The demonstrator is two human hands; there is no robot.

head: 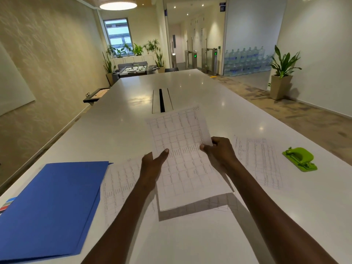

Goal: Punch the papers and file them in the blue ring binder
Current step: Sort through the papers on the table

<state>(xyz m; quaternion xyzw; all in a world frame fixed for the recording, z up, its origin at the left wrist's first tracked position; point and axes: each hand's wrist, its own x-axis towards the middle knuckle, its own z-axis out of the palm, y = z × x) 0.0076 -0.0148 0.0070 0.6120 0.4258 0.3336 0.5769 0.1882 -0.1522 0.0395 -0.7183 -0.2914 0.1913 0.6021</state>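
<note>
A printed sheet with a table grid (pixel 182 157) is lifted above the white table, held by both hands. My left hand (pixel 152 164) grips its left edge, thumb on top. My right hand (pixel 219 151) pinches its right edge. The blue binder (pixel 51 204) lies shut at the near left. A green hole punch (pixel 300 159) stands at the right. Another printed sheet (pixel 120 185) lies flat beside the binder, and a further one (pixel 261 161) lies between my right arm and the punch.
The long white table (pixel 190 86) runs away from me, with a cable slot (pixel 162 101) along its middle. Coloured tabs (pixel 7 204) stick out under the binder's left edge. A potted plant (pixel 282 73) stands on the floor at the right.
</note>
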